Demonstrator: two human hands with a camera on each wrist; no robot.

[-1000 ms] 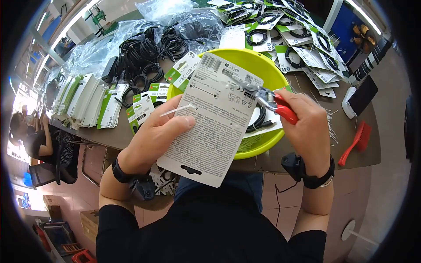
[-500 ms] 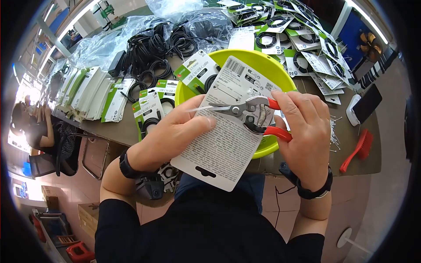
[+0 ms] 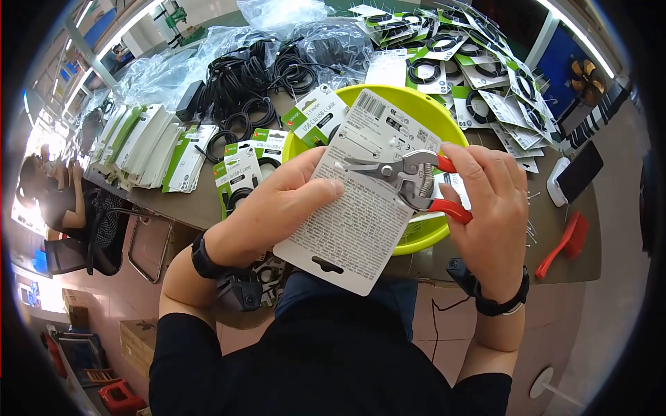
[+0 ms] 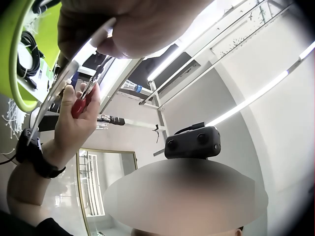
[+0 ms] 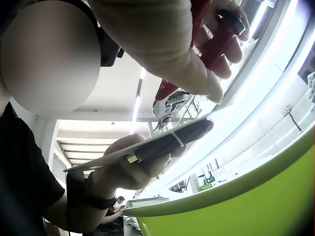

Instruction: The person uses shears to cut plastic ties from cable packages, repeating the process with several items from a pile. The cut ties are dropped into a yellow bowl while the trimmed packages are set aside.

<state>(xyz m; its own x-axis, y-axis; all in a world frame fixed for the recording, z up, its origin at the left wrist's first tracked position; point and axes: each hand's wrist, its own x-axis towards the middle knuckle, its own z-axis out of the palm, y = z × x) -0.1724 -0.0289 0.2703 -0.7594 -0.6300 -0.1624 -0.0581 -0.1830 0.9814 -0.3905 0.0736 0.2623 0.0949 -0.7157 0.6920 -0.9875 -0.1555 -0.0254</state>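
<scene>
My left hand [image 3: 284, 204] holds a white packaging card [image 3: 347, 225], thumb on its printed back and fingers underneath. In the right wrist view, a black cable [image 5: 165, 145] lies along the card's underside with a white cable tie [image 5: 177, 139] around it. With my right hand [image 3: 494, 208] I hold pruning shears [image 3: 402, 173] by their red handles, a spring between them. The blades lie over the card, their tips near a small white nub [image 3: 340, 165] by my left thumb. Beneath the card stands a yellow-green tub [image 3: 424, 114].
Carded cables [image 3: 479, 69] are heaped at the back right. Loose black cables [image 3: 239, 80] and plastic bags [image 3: 159, 76] lie at the back left, near stacked cards [image 3: 135, 149]. A red brush [image 3: 569, 243] and a dark-screened device [image 3: 579, 170] sit at the right.
The shears have come down and left across the card to near my left thumb. The long white tie end beside the thumb no longer shows; a short nub does.
</scene>
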